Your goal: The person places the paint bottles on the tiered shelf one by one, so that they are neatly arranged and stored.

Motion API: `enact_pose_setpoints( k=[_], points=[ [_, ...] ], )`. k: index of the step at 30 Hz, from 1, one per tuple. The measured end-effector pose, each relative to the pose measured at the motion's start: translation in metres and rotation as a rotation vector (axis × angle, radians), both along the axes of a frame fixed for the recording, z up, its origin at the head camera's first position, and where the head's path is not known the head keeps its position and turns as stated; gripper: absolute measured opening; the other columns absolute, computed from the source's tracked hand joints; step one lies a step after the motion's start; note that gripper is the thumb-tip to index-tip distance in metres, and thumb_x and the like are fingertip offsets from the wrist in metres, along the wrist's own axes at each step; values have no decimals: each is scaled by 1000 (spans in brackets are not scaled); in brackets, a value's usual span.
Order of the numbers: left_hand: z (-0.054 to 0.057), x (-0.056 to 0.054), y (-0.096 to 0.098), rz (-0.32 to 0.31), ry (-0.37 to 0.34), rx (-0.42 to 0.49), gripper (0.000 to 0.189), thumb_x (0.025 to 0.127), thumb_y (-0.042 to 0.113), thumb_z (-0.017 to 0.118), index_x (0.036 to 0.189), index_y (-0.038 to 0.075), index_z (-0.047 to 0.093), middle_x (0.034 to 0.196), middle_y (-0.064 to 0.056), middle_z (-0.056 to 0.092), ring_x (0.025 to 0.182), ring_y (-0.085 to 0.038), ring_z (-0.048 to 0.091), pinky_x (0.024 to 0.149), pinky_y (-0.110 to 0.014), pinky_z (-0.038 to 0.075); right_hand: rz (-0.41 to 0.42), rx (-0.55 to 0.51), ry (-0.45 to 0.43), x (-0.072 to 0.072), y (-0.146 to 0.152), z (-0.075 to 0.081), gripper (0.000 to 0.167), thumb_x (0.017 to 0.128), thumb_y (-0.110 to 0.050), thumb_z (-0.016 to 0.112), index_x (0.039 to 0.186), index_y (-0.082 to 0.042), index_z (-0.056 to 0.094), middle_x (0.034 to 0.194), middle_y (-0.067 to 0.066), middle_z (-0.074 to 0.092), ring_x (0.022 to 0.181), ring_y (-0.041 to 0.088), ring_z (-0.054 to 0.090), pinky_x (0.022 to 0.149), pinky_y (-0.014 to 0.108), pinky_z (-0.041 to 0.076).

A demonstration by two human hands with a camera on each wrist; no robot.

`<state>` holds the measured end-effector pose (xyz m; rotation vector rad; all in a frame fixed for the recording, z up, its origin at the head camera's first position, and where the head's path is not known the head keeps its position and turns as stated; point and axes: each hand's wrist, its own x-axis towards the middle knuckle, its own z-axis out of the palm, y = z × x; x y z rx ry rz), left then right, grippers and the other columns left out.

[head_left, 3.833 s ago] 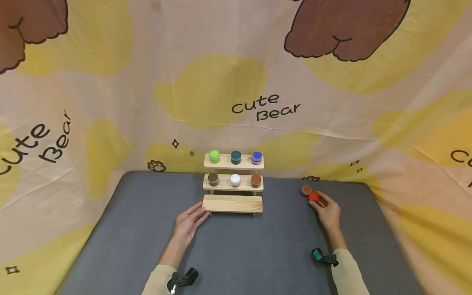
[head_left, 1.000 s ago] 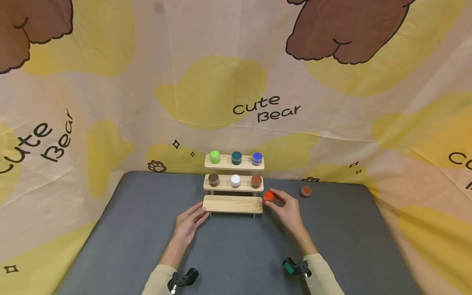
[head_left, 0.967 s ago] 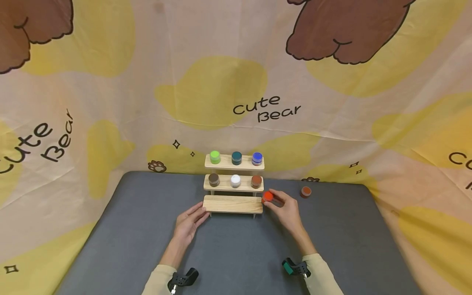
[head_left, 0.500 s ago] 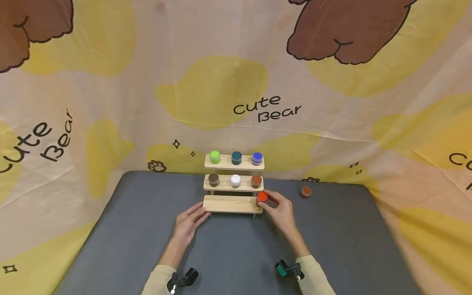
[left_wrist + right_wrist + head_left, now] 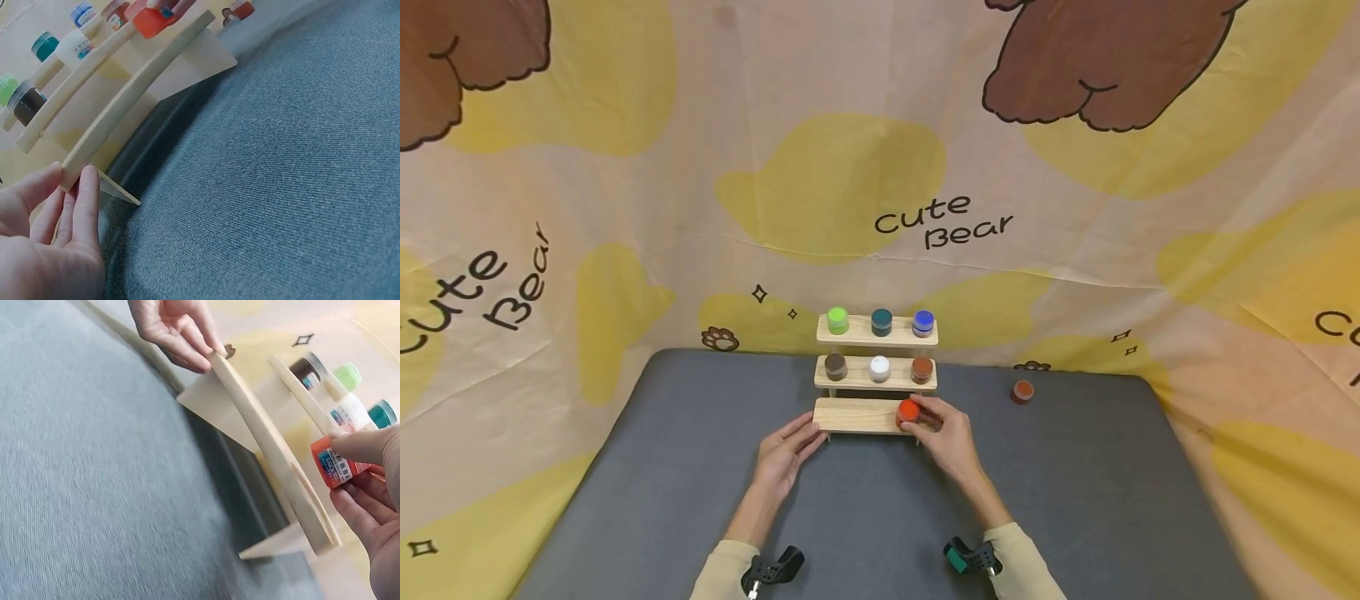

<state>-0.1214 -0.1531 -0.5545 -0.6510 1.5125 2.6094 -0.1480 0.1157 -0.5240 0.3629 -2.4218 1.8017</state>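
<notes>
My right hand (image 5: pixel 951 437) pinches a small orange-red paint jar (image 5: pixel 907 412) between thumb and fingers, close over the right part of the lowest step. In the right wrist view, the labelled side of this jar (image 5: pixel 337 464) faces the camera. My left hand (image 5: pixel 784 454) grips the left end of that bottom step of a three-tier wooden display stand (image 5: pixel 857 415), thumb on top and fingers beneath, as the left wrist view shows. On the middle tier are a dark brown jar (image 5: pixel 835 367), a white jar (image 5: pixel 879 368) and a reddish-brown jar (image 5: pixel 922 370).
Light green (image 5: pixel 837 320), dark teal (image 5: pixel 882 322) and blue (image 5: pixel 923 322) jars stand along the top tier. Another reddish-brown jar (image 5: pixel 1022 392) sits on the grey table (image 5: pixel 865 517), right of the stand. A printed bear-pattern cloth (image 5: pixel 820 183) hangs behind and at both sides.
The right hand picked up the orange-red jar beside the brown one on the table and carried it left, over the lowest tier. The left hand has kept its hold on the stand.
</notes>
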Motion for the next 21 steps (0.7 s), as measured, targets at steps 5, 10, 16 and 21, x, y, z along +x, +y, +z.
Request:
enact_pose_setpoints(
  k=[5,10,16,21],
  points=[
    [0,0,0,-10,10,-15,49,91,-10,62,137,-15,46,136,-30,50,97,-21,69,97,-36,57,37,24,-5,1,-14,-1,45,77,-5,83,119,0,69,114,12,68,98,23,70,85,35,63],
    [-1,1,-2,-4,6,-28,49,90,-10,63,136,-14,47,130,-26,55,96,-21,70,96,-36,58,122,20,-11,2,-30,-2,44,78,-3,81,120,1,68,114,14,68,97,22,70,83,32,63],
    [-1,-1,-1,-12,-3,-27,50,91,-8,64,137,-13,47,130,-24,55,96,-19,69,97,-34,57,166,54,-1,2,-45,8,43,80,-2,80,121,4,66,116,19,66,100,28,69,85,37,63],
    [0,0,1,-7,-10,-28,50,90,-8,64,136,-15,46,129,-24,56,95,-20,70,96,-35,58,150,123,54,-2,-51,4,43,79,-11,83,120,-3,69,114,10,69,99,20,68,87,33,62]
  ],
)
